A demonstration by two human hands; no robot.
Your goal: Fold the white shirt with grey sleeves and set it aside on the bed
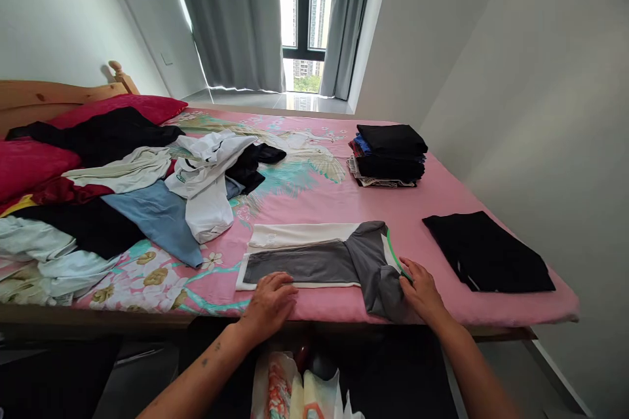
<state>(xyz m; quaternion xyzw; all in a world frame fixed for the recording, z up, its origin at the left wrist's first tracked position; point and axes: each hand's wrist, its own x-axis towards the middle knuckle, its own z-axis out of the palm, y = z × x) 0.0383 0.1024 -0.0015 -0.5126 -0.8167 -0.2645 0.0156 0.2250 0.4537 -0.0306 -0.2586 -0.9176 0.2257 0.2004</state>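
A grey and white T-shirt with a green-trimmed neckline lies folded lengthwise near the bed's front edge. Its neckline points right, and a grey sleeve hangs toward me. My left hand rests on the near edge of the shirt's body, fingers stretched out and holding nothing. At the neckline end, my right hand has its thumb and fingers closed on the shirt by the green trim.
A stack of folded clothes stands toward the back right of the bed. One folded black garment lies at the right. Loose clothes are heaped on the left, beside red pillows. Packages sit below the front edge.
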